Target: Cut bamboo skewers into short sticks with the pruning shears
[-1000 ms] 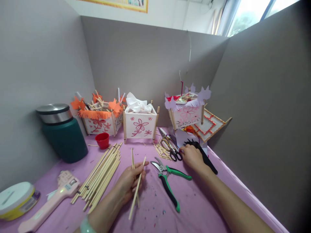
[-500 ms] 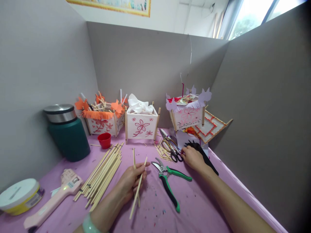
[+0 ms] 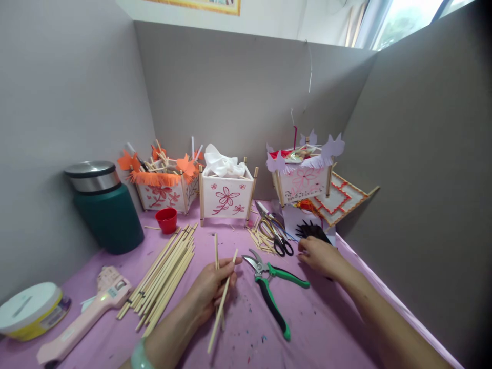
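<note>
My left hand (image 3: 216, 287) is closed on two thin wooden sticks (image 3: 223, 300) that cross each other above the purple table. On the right, my right hand (image 3: 318, 256) rests at a black bristly object (image 3: 313, 231), its fingers curled down; what they hold, if anything, is hidden. Between my hands lie green-handled pruning shears (image 3: 264, 270), blades apart. Two pairs of scissors (image 3: 277, 237) lie beside short stick pieces (image 3: 261, 240), left of my right hand. A bundle of long sticks (image 3: 163, 279) lies left of my left hand.
Three decorated boxes, orange-trimmed (image 3: 163, 195), white (image 3: 226, 200) and purple-trimmed (image 3: 303, 182), stand at the back. A red cup (image 3: 166, 221), green bottle (image 3: 107, 215), pink glue gun (image 3: 88, 312) and white-lidded tub (image 3: 33, 307) are left. Grey partitions (image 3: 246, 97) surround the table.
The camera view has shifted slightly. My right hand has moved a little right and nearer me along the black object. My left hand still holds the sticks.
</note>
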### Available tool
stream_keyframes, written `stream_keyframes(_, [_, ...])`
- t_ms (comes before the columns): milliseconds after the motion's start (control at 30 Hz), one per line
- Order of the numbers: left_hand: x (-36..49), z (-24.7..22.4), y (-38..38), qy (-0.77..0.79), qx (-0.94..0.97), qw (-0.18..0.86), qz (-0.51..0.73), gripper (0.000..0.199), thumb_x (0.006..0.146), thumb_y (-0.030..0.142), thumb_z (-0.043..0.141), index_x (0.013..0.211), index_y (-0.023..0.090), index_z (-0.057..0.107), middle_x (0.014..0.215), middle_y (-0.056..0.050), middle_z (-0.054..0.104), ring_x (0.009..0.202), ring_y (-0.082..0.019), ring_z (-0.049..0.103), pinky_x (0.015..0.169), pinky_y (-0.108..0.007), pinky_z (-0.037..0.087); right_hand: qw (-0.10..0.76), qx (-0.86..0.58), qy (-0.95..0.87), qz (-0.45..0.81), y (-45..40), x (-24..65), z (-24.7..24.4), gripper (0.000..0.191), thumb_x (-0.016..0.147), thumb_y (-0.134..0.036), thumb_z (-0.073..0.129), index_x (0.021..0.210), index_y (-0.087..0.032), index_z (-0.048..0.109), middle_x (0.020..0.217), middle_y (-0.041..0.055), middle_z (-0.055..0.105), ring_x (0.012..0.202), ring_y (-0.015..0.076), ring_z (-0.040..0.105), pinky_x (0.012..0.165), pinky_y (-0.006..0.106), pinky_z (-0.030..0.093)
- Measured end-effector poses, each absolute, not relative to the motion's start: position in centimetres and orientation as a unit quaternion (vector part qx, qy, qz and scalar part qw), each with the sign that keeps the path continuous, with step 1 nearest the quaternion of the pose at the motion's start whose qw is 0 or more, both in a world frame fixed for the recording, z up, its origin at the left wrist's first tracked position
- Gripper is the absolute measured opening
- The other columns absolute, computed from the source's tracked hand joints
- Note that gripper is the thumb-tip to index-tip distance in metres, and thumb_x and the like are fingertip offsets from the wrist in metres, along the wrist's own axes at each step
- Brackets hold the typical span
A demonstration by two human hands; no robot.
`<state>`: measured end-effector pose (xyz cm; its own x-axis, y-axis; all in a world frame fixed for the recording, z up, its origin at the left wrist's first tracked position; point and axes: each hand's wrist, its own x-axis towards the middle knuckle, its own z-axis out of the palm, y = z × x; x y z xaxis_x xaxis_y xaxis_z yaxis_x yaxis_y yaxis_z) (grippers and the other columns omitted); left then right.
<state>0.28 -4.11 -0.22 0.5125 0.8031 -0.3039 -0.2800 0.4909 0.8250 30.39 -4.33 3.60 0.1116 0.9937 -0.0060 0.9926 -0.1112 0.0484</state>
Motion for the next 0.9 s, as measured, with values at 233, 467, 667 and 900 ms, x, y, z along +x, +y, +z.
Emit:
stream_keyframes(233, [0.2, -0.3, -3.9, 0.353, 0.371, 0.788, 0.343, 0.043, 0.079, 0.033, 0.068, 0.114, 0.009, 0.059, 0.049, 0.007, 0.052, 0.032, -0.001, 0.016, 0.035, -0.02, 0.005, -0.024, 0.687, 0.726, 0.027, 4.1, 24.4, 4.5, 0.029, 0.095, -0.036, 0.057, 0.116, -0.017, 0.061, 0.119, 0.0078, 0.062, 0.103, 0.0214, 0.061, 0.089, 0.043, 0.051])
stream_keyframes(467, [0.0, -0.8, -3.5, 0.336, 0.359, 0.803, 0.338, 0.044, 0.08, 0.035, 0.068, 0.115, 0.009, 0.059, 0.05, 0.008, 0.051, 0.033, -0.001, 0.015, 0.035, -0.02, 0.006, -0.031, 0.691, 0.72, 0.056, 8.4, 21.0, 1.7, 0.031, 0.095, -0.035, 0.058, 0.121, -0.018, 0.059, 0.124, 0.0089, 0.06, 0.104, 0.0223, 0.061, 0.088, 0.044, 0.053])
stream_keyframes(667, [-0.2, -0.6, -3.6, 0.339, 0.372, 0.798, 0.332, 0.045, 0.079, 0.034, 0.069, 0.114, 0.009, 0.059, 0.05, 0.007, 0.051, 0.033, -0.001, 0.016, 0.034, -0.02, 0.006, -0.046, 0.687, 0.724, 0.047, 7.4, 23.4, 2.7, 0.031, 0.095, -0.035, 0.058, 0.12, -0.018, 0.059, 0.122, 0.0084, 0.061, 0.103, 0.0217, 0.062, 0.087, 0.043, 0.053])
stream_keyframes(900, [-0.2, 0.0, -3.8, 0.354, 0.377, 0.789, 0.333, 0.044, 0.077, 0.03, 0.069, 0.115, 0.009, 0.058, 0.051, 0.006, 0.052, 0.034, -0.001, 0.018, 0.035, -0.019, 0.006, -0.039, 0.694, 0.718, 0.025, 2.6, 29.6, 5.1, 0.026, 0.095, -0.034, 0.058, 0.113, -0.016, 0.062, 0.113, 0.0067, 0.064, 0.096, 0.0195, 0.064, 0.084, 0.04, 0.054])
